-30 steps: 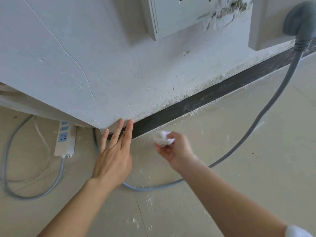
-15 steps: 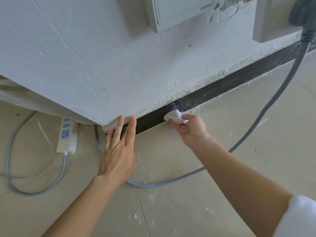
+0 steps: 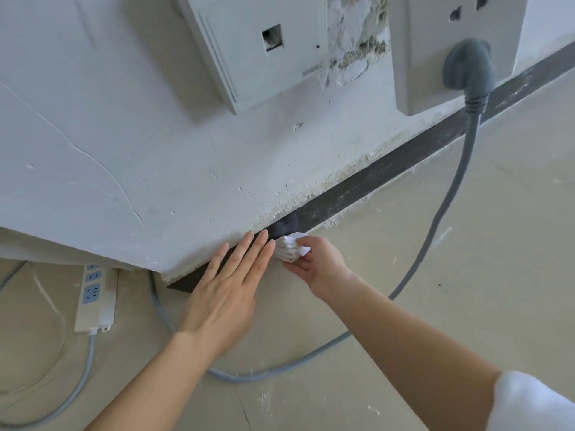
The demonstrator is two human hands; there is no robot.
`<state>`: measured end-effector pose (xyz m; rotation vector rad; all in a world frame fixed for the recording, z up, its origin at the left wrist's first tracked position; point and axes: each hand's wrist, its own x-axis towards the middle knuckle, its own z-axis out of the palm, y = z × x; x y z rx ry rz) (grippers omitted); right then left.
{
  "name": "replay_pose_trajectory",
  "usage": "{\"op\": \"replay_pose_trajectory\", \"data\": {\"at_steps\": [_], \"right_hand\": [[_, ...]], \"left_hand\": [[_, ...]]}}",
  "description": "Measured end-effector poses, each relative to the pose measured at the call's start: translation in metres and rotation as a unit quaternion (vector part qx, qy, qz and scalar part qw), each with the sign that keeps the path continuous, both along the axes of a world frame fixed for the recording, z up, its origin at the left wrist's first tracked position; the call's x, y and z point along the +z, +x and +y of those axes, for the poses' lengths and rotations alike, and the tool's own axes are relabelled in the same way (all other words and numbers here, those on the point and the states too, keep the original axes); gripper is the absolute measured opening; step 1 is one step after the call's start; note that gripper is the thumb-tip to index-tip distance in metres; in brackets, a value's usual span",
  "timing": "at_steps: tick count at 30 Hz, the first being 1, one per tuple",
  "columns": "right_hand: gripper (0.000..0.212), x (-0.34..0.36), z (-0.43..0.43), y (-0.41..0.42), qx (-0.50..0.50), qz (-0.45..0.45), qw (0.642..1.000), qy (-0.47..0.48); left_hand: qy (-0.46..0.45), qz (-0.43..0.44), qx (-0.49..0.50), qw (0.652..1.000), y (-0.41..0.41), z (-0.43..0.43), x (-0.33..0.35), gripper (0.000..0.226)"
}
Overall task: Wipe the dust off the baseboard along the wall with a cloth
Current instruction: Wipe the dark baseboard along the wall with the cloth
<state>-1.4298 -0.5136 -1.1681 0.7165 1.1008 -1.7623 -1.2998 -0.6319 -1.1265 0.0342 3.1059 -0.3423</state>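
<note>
Pale floor (image 3: 404, 275) w/ white dust specks meets a rough white wall (image 3: 155, 135); the dark baseboard (image 3: 389, 172) is seen running up-right along the join. The cloth (image 3: 291, 247) is pinched in the right hand (image 3: 317, 262), grip closed on it, pressed at the baseboard's foot. The left hand (image 3: 230, 287) is laid flat, fingers apart, just left of the cloth. Dusty length lies up-right, nearer the right hand. No containers are seen.

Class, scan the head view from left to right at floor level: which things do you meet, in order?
Power strip → left hand → cloth → right hand → grey cable hanging from the plug.
</note>
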Motion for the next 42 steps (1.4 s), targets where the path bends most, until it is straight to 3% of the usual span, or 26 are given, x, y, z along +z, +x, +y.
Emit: {"op": "replay_pose_trajectory", "data": {"at_steps": [6,11,14,18,20,23,31,34,38,42], "right_hand": [[0.018,0.003,0.030,-0.058,-0.135,0.036,0.988,0.062],[0.016,0.011,0.059,-0.054,-0.278,0.033,0.960,0.025],[0.013,0.008,0.056,-0.027,-0.235,-0.006,0.971,0.050],[0.014,0.007,0.026,0.007,-0.049,-0.011,0.998,-0.024],[0.013,0.013,0.013,-0.001,-0.033,0.010,0.998,-0.046],[0.013,0.026,0.013,-0.030,-0.084,0.015,0.996,-0.031],[0.014,0.019,0.056,-0.063,-0.281,0.015,0.959,0.036],[0.011,0.016,0.049,-0.043,-0.192,0.008,0.980,0.061],[0.012,0.011,0.018,-0.006,0.016,0.015,0.999,0.025],[0.015,0.007,0.002,-0.020,0.020,0.032,0.999,0.013]], "left_hand": [[0.029,0.006,0.015,0.999,-0.016,0.008,-0.005,0.065],[0.025,-0.008,0.024,0.999,-0.016,0.008,-0.003,0.064],[0.042,-0.024,0.031,0.998,-0.016,0.011,-0.002,0.063],[0.075,-0.048,0.038,0.995,-0.017,0.010,-0.001,0.065],[0.112,-0.065,0.039,0.991,-0.016,0.007,0.003,0.067],[0.186,-0.077,0.060,0.978,-0.015,0.008,0.008,0.076],[0.219,-0.068,0.070,0.971,-0.014,0.009,0.004,0.076],[0.228,-0.063,0.067,0.969,-0.014,0.010,0.003,0.075],[0.238,-0.061,0.068,0.967,-0.014,0.010,0.003,0.073],[0.246,-0.066,0.073,0.964,-0.014,0.008,0.006,0.074]]}}
